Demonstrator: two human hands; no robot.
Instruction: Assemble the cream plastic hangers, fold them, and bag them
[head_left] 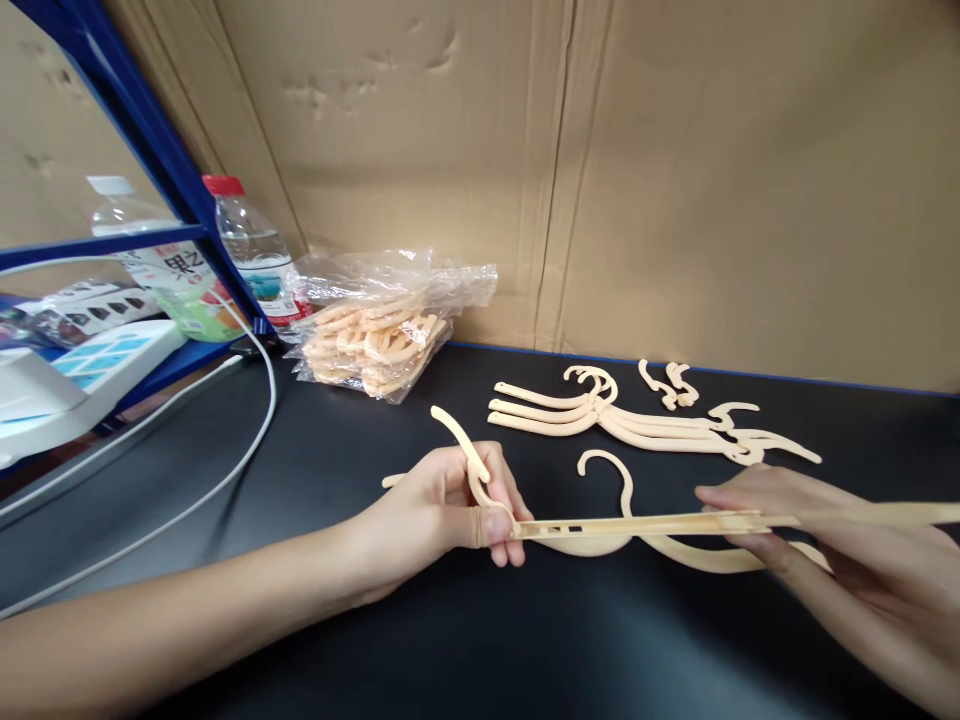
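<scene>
Above the black table, my left hand (457, 500) pinches the hook end of a cream plastic folding hanger (637, 524) between thumb and fingers. Its curved hook sticks up past the fingers, and slots show in the arm beside the thumb. My right hand (847, 560) is closed on the far end of the same piece, which runs level between both hands and out past the right edge. Below lies another cream hanger (626, 485), hook upward, partly covered by the held one. Farther back are several overlapping hanger pieces (547, 420) and a few loose hooks (667, 388).
A clear plastic bag (375, 340) of cream hanger parts stands at the back left. Beside it are a red-capped bottle (259, 255), a blue shelf frame (150, 240) with a white-capped bottle (169, 260), and a white cable (255, 430). Cardboard (675, 180) walls off the rear.
</scene>
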